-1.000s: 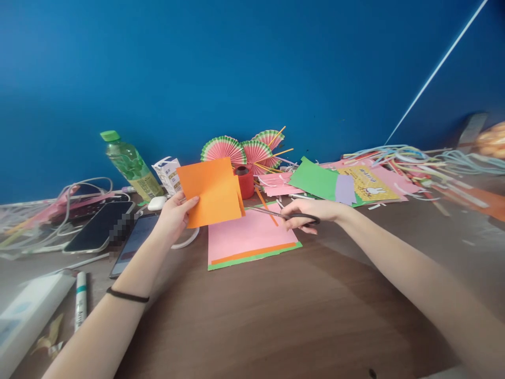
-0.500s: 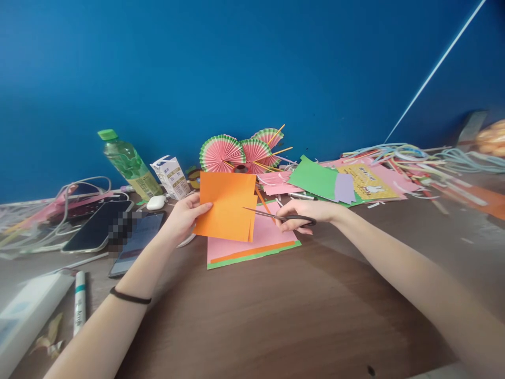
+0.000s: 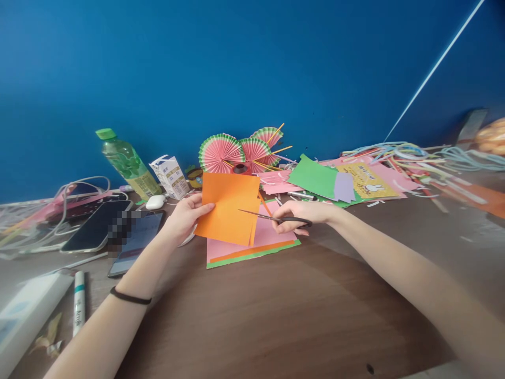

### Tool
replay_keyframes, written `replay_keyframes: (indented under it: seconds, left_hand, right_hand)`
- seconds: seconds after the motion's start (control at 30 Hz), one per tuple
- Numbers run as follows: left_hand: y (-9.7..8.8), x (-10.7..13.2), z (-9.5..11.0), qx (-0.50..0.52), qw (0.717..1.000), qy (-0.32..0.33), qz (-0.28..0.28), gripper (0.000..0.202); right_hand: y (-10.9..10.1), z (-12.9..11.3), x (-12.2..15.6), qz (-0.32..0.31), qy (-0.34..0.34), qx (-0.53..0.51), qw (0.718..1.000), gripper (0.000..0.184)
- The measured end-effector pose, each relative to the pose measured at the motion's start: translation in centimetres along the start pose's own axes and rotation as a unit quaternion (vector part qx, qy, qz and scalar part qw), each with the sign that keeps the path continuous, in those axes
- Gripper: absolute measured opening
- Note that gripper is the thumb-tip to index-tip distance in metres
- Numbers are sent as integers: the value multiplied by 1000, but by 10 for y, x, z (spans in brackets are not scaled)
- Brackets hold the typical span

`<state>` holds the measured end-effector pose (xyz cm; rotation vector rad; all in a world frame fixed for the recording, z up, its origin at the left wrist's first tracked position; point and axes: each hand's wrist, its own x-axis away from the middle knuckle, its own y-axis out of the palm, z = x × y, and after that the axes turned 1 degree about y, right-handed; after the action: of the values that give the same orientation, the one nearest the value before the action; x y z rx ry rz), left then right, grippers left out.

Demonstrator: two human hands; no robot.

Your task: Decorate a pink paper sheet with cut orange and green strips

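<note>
My left hand (image 3: pixel 188 218) pinches the left edge of an orange sheet of paper (image 3: pixel 226 202), thumb on top. A narrow slit runs up from the sheet's lower right edge. My right hand (image 3: pixel 294 216) is closed round the black handles of a pair of scissors (image 3: pixel 262 215), whose blades point left over the right part of the orange sheet. Whether the blades are parted is hard to make out. Beneath lies a pink sheet (image 3: pixel 272 231) with an orange strip and a green strip along its near edge.
Pleated pink-and-green paper fans (image 3: pixel 221 152) lean against the blue wall. Left are a green bottle (image 3: pixel 128 163), a small carton (image 3: pixel 169 176), two phones (image 3: pixel 136 245) and a marker (image 3: pixel 79 302). Right, green paper (image 3: pixel 313 178) and a heap of thin strips (image 3: pixel 410 155) lie on the dark table.
The scissors and my right hand have shifted slightly left, further over the orange sheet. The orange sheet has tilted a little, its right side moving slightly right and down.
</note>
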<state>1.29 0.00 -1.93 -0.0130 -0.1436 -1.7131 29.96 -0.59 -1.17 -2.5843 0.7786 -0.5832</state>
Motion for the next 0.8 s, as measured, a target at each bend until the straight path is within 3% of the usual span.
replay_keyframes:
  seconds: [0.8]
  left_hand:
    - [0, 2, 1, -59, 998, 4, 1, 38]
  right_hand:
    - [-1, 3, 0, 5, 11, -3, 1000, 32]
